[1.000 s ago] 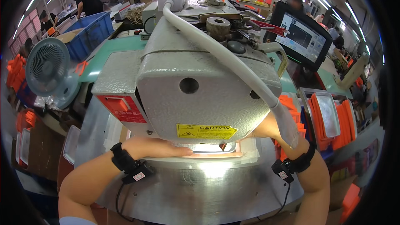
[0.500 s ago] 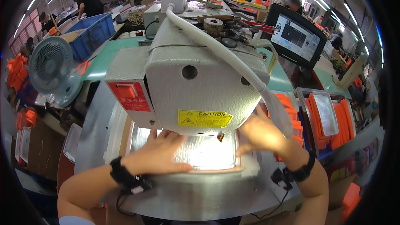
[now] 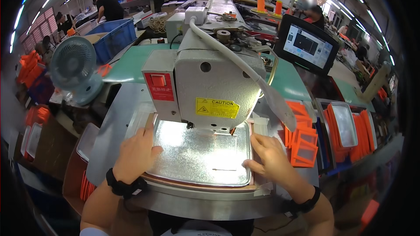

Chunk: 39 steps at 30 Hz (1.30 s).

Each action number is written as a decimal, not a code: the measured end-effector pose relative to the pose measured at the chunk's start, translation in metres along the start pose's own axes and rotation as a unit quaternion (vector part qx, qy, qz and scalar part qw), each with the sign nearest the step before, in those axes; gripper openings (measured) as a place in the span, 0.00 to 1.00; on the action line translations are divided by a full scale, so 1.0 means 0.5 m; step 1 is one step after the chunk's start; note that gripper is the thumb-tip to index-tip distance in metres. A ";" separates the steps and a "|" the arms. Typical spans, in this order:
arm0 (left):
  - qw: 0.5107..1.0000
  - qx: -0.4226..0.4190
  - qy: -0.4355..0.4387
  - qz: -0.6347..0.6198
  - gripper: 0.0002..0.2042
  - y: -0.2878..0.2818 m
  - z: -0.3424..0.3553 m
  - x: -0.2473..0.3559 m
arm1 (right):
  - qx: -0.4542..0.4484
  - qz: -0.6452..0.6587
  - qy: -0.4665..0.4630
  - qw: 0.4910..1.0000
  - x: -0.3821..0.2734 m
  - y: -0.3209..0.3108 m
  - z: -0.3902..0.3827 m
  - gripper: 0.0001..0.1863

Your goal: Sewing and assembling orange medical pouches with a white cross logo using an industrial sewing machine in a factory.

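A shallow, rounded-corner silver tray [image 3: 188,159] lay at the lower centre of the frame, partly beneath the grey machine head [image 3: 214,87]. A reddish-brown rail [image 3: 197,186] ran along its near edge. The left hand [image 3: 136,154] was unclenched, its fingers extended along the tray's left side with the thumb toward the middle. The right hand [image 3: 272,159] lay at the right side, thumb and forefinger parted; neither hand was seen clenched.

Principal hazard, in this inspector's judgement: finger injury. Both hands were near the underside of the head, where a dark fitting [image 3: 190,125] and a copper-coloured part [image 3: 232,131] projected just above the tray; a start with the hands so placed could catch a fingertip. The red switch [image 3: 158,80], centre left, was judged awkward to reach with both hands engaged.

Second: misalignment. Uneven pressure from the two sides could skew the tray against the rail or lift a corner.

Third: glare. Bright patches on the silver surface could hide a crease or a poor fit.

Fourth: snagging. The dark wristband [image 3: 119,184] at lower left could catch the rail's edge during a hurried withdrawal.
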<state>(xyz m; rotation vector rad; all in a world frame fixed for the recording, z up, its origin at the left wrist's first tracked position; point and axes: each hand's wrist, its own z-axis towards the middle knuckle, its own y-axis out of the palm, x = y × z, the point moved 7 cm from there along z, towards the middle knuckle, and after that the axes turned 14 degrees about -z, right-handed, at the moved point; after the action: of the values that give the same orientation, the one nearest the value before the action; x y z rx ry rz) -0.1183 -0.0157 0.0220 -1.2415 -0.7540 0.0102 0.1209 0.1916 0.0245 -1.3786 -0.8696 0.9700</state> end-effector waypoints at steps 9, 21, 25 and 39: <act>0.963 0.075 -0.132 -0.222 0.25 -0.064 -0.033 -0.101 | -0.027 0.229 0.033 0.972 -0.050 0.040 0.051 0.21; 0.674 0.221 0.001 -0.705 0.39 0.058 -0.229 0.060 | -0.077 0.332 0.049 0.939 -0.113 0.084 0.119 0.15; 0.599 0.252 -0.182 -0.738 0.25 0.057 -0.207 0.005 | -0.038 0.343 -0.072 0.936 -0.174 0.074 0.107 0.19; 0.379 0.340 0.016 -0.860 0.23 -0.054 -0.317 -0.097 | 0.196 0.442 0.002 0.875 -0.107 -0.060 0.022 0.02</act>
<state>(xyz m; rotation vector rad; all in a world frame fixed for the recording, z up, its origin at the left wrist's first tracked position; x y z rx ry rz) -0.0830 -0.1784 0.0015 0.8156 -1.4745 -1.2979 0.0919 0.1475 0.0578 -1.4096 0.0429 1.7192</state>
